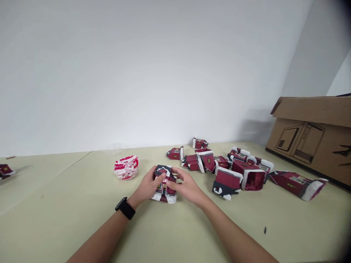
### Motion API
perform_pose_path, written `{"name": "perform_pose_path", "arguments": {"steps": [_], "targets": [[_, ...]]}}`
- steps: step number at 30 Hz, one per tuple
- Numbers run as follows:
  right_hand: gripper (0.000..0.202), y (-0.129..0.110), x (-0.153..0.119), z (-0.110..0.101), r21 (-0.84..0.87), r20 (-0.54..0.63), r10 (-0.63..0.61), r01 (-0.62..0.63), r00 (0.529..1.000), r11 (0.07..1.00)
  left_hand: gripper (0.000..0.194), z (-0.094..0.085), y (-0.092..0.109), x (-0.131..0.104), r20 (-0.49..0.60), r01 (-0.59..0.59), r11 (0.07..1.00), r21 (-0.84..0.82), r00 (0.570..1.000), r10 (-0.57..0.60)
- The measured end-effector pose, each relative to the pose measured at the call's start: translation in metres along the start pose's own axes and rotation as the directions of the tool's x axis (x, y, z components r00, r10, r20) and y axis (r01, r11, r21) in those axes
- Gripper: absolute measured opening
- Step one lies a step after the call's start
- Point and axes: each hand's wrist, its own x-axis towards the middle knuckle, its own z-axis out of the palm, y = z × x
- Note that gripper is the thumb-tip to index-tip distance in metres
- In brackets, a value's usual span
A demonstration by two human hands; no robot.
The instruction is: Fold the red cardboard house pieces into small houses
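In the middle of the table, a small dark-red toy house (164,187) with a dark roof and white snow-like trim stands upright, its front with door and windows towards me. My left hand (150,185) grips its left side, thumb across the front. From the right, my right hand (187,184) holds it with its thumb near the front and its fingers behind the roof. Its back is hidden. Left of my hands sits a red-and-white striped bundle (126,168), possibly nested paper cups.
Several similar hollow houses lie tipped over at the right, among them one with an open base (253,180). A cardboard box (309,135) stands at the far right. Another house (6,170) is cut off at the left edge. A small dark scrap (265,230) lies near the front right.
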Motion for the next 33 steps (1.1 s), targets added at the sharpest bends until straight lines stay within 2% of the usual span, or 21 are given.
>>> {"name": "perform_pose_path", "arguments": {"steps": [2,7,11,14,17,21,24,29,31,33], "targets": [[0.052,0.003,0.001,0.001,-0.027,-0.017,-0.023,0.023,1.000,0.999,0.044,0.002,0.001,0.000,-0.013,-0.025,0.999,0.033,1.000,0.026],[0.049,0.005,0.002,0.002,0.050,-0.006,-0.043,0.043,0.999,0.998,0.039,0.012,0.007,-0.005,-0.076,-0.075,0.989,0.131,0.993,0.085],[0.045,0.005,0.003,0.003,-0.001,-0.080,-0.070,0.070,0.994,0.998,0.037,0.011,0.010,-0.007,-0.062,-0.099,0.975,0.198,0.992,0.113],[0.046,0.004,0.004,0.003,-0.026,-0.113,-0.090,0.088,0.990,0.996,0.043,0.006,0.014,-0.007,0.023,-0.091,0.978,0.190,0.996,0.089],[0.050,0.001,0.003,0.002,0.026,-0.082,-0.079,0.081,0.994,0.996,0.049,0.001,0.021,-0.006,0.077,-0.049,0.990,0.134,0.996,0.039],[0.046,-0.008,0.002,-0.001,0.127,-0.062,-0.064,0.071,0.996,0.989,0.052,-0.004,0.026,-0.013,0.049,-0.003,0.999,0.034,0.999,0.002],[0.042,-0.014,0.001,-0.003,0.150,-0.107,-0.065,0.081,0.992,0.985,0.059,-0.006,0.026,-0.034,-0.007,0.027,0.999,0.033,1.000,-0.027],[0.053,-0.014,0.001,-0.003,0.200,-0.147,0.016,0.013,0.989,0.980,0.066,-0.017,0.019,-0.090,-0.082,0.047,0.988,0.145,0.996,-0.035],[0.053,-0.012,0.000,-0.003,0.186,-0.149,0.038,-0.010,0.988,0.983,0.064,-0.028,0.015,-0.110,-0.127,0.091,0.980,0.179,0.990,-0.068],[0.052,-0.011,0.000,-0.002,0.163,-0.151,0.062,-0.037,0.987,0.986,0.064,-0.050,0.009,-0.124,-0.206,0.141,0.969,0.201,0.974,-0.099]]}}
